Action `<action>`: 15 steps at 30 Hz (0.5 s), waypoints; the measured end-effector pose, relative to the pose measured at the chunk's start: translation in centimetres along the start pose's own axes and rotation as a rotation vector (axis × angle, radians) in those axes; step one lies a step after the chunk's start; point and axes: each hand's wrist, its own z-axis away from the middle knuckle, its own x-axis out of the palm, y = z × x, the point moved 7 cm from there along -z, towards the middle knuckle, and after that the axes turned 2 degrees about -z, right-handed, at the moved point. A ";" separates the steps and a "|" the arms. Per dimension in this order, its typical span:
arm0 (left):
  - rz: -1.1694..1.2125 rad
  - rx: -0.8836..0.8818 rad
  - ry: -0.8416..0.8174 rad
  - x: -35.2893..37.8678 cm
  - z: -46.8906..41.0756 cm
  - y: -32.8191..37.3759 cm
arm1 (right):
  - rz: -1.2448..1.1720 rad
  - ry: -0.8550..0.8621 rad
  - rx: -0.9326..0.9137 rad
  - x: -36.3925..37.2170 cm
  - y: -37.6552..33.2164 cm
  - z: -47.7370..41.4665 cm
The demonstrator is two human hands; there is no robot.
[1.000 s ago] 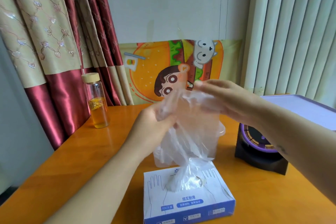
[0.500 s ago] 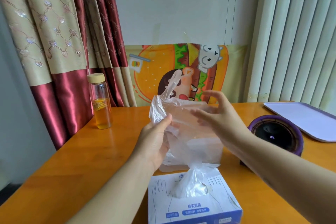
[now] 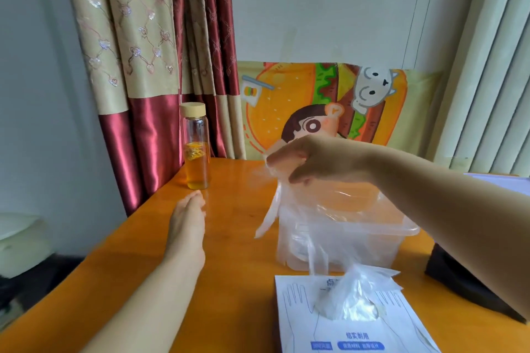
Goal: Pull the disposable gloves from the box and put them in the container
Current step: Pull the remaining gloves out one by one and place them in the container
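Right hand: I'm seeing the right hand (image 3: 312,160) hovering over the back-left corner of the container, its fingers (image 3: 289,157) curling tight round the bunched top of a thin see-through plastic disposable glove (image 3: 271,212).
Glove: it's hanging down from that grip and draping across the left side of the clear rectangular plastic container (image 3: 401,233), with one loose strip dangling outside the wall. I can't tell how much is actually sitting inside.
Left hand: the left hand (image 3: 187,218) is lying palm-down on the glossy orange wooden surface (image 3: 235,252), fingers (image 3: 195,200) stretching out straight and holding nothing, well apart from the container.
Box: a white-and-blue cardboard glove box (image 3: 298,318) is sitting just in front of the container, and a crumpled tuft of clear glove (image 3: 352,298) is poking up out of its top slot.
Bottle: a tall glass bottle with amber liquid and a pale wooden-looking cap (image 3: 196,149) is standing upright near the back-left edge, just beyond the left fingertips.
Right edge: a black object (image 3: 459,281) is peeking out from under the right forearm, too hidden for me to tell what it is.
Backdrop: a cream-and-maroon curtain (image 3: 137,66) is hanging behind the bottle, beside a cartoon burger poster (image 3: 286,100).
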 end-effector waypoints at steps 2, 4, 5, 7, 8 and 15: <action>-0.052 0.213 -0.010 -0.6 0.3 2.4 | 0.006 -0.116 -0.011 2.1 -1.0 -1.7; -0.141 0.408 -0.062 -0.1 1.2 4.5 | -0.086 -0.230 -0.005 4.0 -1.9 -3.1; -0.191 0.497 -0.086 0.4 1.8 5.4 | -0.167 -0.270 0.000 4.6 -2.2 -3.7; -0.240 0.635 -0.109 1.3 2.9 6.7 | -0.350 -0.286 -0.008 5.1 -3.1 -4.7; -0.243 0.685 -0.105 1.6 3.2 7.1 | -0.447 -0.265 -0.011 4.9 -3.4 -5.2; -0.296 0.896 -0.063 4.8 3.2 9.8 | -0.959 -0.004 -0.026 0.5 -0.7 -6.1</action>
